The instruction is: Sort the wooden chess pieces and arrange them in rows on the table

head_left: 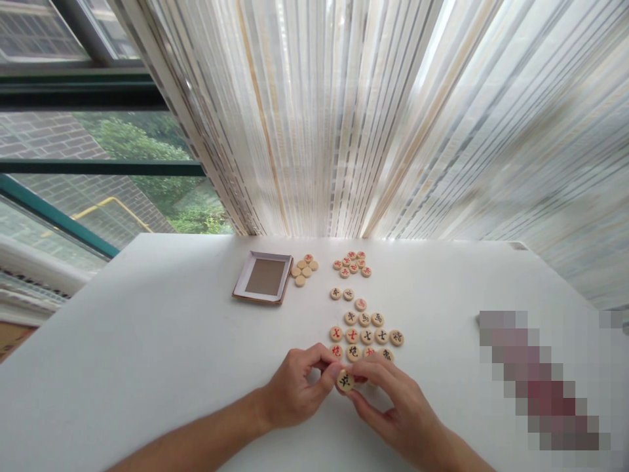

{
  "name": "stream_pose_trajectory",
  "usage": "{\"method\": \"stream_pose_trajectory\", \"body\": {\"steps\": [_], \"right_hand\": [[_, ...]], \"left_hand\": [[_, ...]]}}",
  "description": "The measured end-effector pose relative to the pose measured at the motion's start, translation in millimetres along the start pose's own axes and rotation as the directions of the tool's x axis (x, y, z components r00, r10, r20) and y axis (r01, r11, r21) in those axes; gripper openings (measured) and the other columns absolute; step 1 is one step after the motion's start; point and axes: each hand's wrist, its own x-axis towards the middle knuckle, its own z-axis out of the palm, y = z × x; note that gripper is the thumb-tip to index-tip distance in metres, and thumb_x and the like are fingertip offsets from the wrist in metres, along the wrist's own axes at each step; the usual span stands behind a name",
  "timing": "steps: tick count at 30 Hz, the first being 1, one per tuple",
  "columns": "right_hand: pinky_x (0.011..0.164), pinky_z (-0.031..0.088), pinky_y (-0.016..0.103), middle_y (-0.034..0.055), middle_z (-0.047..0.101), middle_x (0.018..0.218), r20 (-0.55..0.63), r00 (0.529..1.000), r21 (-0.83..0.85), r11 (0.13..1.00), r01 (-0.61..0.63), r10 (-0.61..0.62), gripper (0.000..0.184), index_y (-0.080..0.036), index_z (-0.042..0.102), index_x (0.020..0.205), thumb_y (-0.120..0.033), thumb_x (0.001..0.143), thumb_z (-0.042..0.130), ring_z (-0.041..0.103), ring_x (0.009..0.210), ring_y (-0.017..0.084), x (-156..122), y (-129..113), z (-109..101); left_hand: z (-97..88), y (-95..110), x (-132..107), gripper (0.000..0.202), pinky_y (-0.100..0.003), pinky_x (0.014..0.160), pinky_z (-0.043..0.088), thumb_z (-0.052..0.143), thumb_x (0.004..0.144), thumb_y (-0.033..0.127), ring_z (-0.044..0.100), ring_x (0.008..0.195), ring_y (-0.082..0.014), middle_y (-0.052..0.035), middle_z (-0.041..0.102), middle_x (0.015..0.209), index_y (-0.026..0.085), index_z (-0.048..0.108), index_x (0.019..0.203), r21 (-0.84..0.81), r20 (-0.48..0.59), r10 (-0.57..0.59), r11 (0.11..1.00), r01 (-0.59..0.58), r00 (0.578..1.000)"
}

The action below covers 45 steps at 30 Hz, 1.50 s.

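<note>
A round wooden xiangqi piece point(344, 381) with a black character is tilted up between my two hands, above the near edge of the rows. My left hand point(301, 387) pinches its left edge with thumb and forefinger. On the other side, the thumb and fingers of my right hand point(393, 400) close around it. Just beyond my fingers lie rows of pieces with red and black characters, among them a black-marked piece point(397, 337) and a red-marked piece point(336, 334). My right hand partly covers the nearest row.
A shallow open box point(268, 275) lies at the back left, beside several mostly blank-faced pieces point(306, 271). A cluster of red-marked pieces point(353, 268) lies at the back. The white table point(171, 328) meets a striped curtain point(314, 131). A pixelated object point(540, 387) is at the right.
</note>
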Motion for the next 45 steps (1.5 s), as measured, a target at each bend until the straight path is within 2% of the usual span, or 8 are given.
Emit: {"method": "stream_pose_trajectory", "body": {"steps": [8,14,22,28,34,39,42,45], "right_hand": [[0.07,0.055,0.025,0.004,0.068,0.09,-0.076,0.996,0.012,0.999,-0.036,0.037,0.029,-0.024,0.059,0.115,-0.013,0.088,0.06,0.064,0.077,0.016,4.1,0.4,-5.2],[0.072,0.055,0.025,0.0056,0.07,0.096,-0.05,0.994,0.062,0.994,-0.092,0.095,0.027,-0.023,0.061,0.116,-0.014,0.092,0.054,0.066,0.08,0.015,2.8,-2.1,-7.4],[0.063,0.053,0.021,0.0016,0.072,0.075,-0.045,0.978,0.044,0.978,-0.204,0.206,0.008,-0.02,0.069,0.091,-0.026,0.085,0.067,0.066,0.065,0.014,5.3,-4.2,-7.3],[0.058,0.054,0.019,0.0015,0.072,0.069,-0.034,0.957,0.055,0.957,-0.286,0.288,0.014,-0.019,0.071,0.084,-0.033,0.084,0.07,0.066,0.062,0.014,2.7,-2.4,-4.4],[0.059,0.053,0.02,0.0015,0.071,0.071,-0.037,0.976,-0.009,0.976,-0.216,0.216,0.019,-0.02,0.071,0.088,-0.031,0.094,0.056,0.065,0.061,0.013,4.4,-4.2,-7.7],[0.064,0.053,0.024,0.0038,0.071,0.078,-0.175,0.975,-0.1,0.983,-0.153,0.134,0.014,-0.02,0.068,0.094,-0.027,0.093,0.056,0.065,0.067,0.015,5.9,1.1,-21.3],[0.064,0.052,0.025,0.0028,0.069,0.076,-0.262,0.952,-0.147,0.969,-0.2,0.157,0.014,-0.02,0.068,0.094,-0.029,0.093,0.057,0.064,0.066,0.016,7.2,12.1,-32.5],[0.063,0.052,0.026,0.0019,0.07,0.075,-0.363,0.902,-0.173,0.934,-0.312,0.234,0.017,-0.021,0.069,0.093,-0.034,0.092,0.058,0.063,0.064,0.016,9.2,26.9,-44.3]], "left_hand": [[3.1,1.2,2.5,0.036,-0.022,0.069,0.056,0.064,0.083,0.012,0.073,0.081,-0.0165,-0.0071,0.076,0.094,0.016,0.056,0.118,-0.032,0.028,0.09,0.996,-0.089,0.996],[6.4,-4.1,-0.2,0.035,-0.021,0.067,0.057,0.066,0.082,0.013,0.073,0.082,-0.0158,-0.0051,0.076,0.094,0.018,0.057,0.116,0.001,-0.019,0.111,0.994,-0.111,0.994],[8.7,-5.0,0.2,0.031,-0.02,0.067,0.057,0.068,0.078,0.011,0.071,0.07,-0.0132,-0.0046,0.077,0.091,0.02,0.062,0.108,0.212,-0.013,0.323,0.926,-0.313,0.946],[8.4,-1.9,2.5,0.031,-0.02,0.066,0.057,0.068,0.077,0.01,0.07,0.068,-0.0132,-0.0035,0.077,0.085,0.019,0.062,0.106,0.25,0.022,0.347,0.906,-0.342,0.937],[8.9,-0.8,1.1,0.035,-0.021,0.064,0.053,0.069,0.073,0.01,0.069,0.064,-0.0127,-0.0005,0.075,0.079,0.02,0.063,0.105,0.31,-0.014,0.304,0.907,-0.285,0.953],[-14.6,-2.6,17.0,0.028,-0.022,0.062,0.051,0.071,0.077,0.021,0.069,0.069,-0.0139,-0.0014,0.074,0.082,0.019,0.064,0.105,0.331,-0.174,0.17,0.938,-0.105,0.97],[-32.0,-3.0,33.8,0.025,-0.022,0.06,0.05,0.068,0.082,0.027,0.068,0.069,-0.0133,-0.0018,0.073,0.085,0.019,0.065,0.105,0.402,-0.287,0.135,0.916,-0.009,0.948],[-39.5,-4.1,48.8,0.022,-0.022,0.06,0.049,0.067,0.084,0.03,0.065,0.067,-0.0127,-0.0019,0.072,0.092,0.021,0.066,0.104,0.504,-0.25,0.12,0.863,0.024,0.961]]}}
